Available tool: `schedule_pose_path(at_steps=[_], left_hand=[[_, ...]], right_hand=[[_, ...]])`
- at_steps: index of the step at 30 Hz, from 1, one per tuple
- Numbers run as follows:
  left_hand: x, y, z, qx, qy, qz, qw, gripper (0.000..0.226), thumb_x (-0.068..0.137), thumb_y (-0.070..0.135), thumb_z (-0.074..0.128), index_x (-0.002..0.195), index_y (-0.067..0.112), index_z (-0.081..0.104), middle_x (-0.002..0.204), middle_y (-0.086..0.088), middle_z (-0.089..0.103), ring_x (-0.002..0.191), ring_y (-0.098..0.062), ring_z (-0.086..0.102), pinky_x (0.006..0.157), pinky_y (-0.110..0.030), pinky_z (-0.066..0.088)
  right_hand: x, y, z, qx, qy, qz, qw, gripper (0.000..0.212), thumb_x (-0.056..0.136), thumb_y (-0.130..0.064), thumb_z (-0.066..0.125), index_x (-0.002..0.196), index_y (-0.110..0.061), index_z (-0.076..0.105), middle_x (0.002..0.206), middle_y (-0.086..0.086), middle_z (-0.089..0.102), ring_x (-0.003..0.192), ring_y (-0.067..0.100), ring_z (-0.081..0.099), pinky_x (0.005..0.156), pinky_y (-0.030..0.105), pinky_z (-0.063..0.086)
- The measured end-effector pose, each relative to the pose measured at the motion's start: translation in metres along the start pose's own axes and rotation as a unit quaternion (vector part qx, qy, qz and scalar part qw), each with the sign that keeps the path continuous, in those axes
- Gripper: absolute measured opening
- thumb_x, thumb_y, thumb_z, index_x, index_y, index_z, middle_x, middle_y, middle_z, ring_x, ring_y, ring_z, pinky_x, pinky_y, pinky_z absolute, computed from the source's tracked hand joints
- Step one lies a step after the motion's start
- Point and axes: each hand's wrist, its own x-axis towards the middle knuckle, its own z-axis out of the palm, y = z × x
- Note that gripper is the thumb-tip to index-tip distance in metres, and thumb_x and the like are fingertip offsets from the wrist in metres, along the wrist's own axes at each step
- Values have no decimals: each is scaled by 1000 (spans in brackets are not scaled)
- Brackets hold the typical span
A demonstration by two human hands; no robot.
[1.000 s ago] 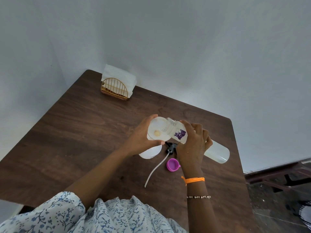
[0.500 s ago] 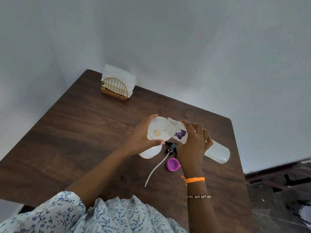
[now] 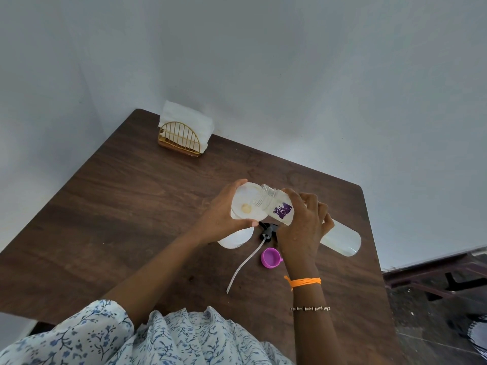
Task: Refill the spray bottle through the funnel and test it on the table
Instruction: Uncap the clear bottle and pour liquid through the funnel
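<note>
A white funnel (image 3: 246, 204) sits in the neck of the translucent spray bottle (image 3: 235, 237), which stands on the dark wooden table (image 3: 131, 206). My left hand (image 3: 221, 219) grips the funnel's rim between thumb and fingers. My right hand (image 3: 303, 227) grips a clear water bottle (image 3: 340, 239) with a purple label. The bottle is tipped almost flat, its open mouth over the funnel's bowl. The black spray head (image 3: 267, 230) with its long white tube (image 3: 245, 264) lies on the table between my hands. A purple cap (image 3: 271, 257) lies beside it.
A gold wire napkin holder (image 3: 180, 139) with white napkins stands at the table's far left corner, by the wall. The table's right edge runs close to my right arm. Dark furniture and floor show beyond it.
</note>
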Motion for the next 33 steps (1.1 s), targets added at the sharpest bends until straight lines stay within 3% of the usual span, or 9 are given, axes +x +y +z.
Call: schedule_pose_path(at_steps=[10, 33], left_hand=[[-1, -2, 0, -3, 2, 7, 1000, 91, 70, 33, 78, 141, 31, 22, 148, 8, 29, 125, -5, 31, 95, -26, 29], [-1, 1, -1, 2, 0, 1, 1000, 90, 71, 33, 78, 141, 31, 20, 149, 8, 27, 130, -10, 31, 95, -25, 26]], right_hand=[[-1, -1, -1, 6, 13, -3, 1000, 67, 64, 7, 71, 122, -24, 55, 120, 6, 50, 119, 26, 36, 102, 41, 21], [-1, 0, 1, 3, 18, -3, 1000, 66, 64, 6, 71, 120, -25, 55, 119, 6, 50, 119, 26, 36, 101, 42, 20]])
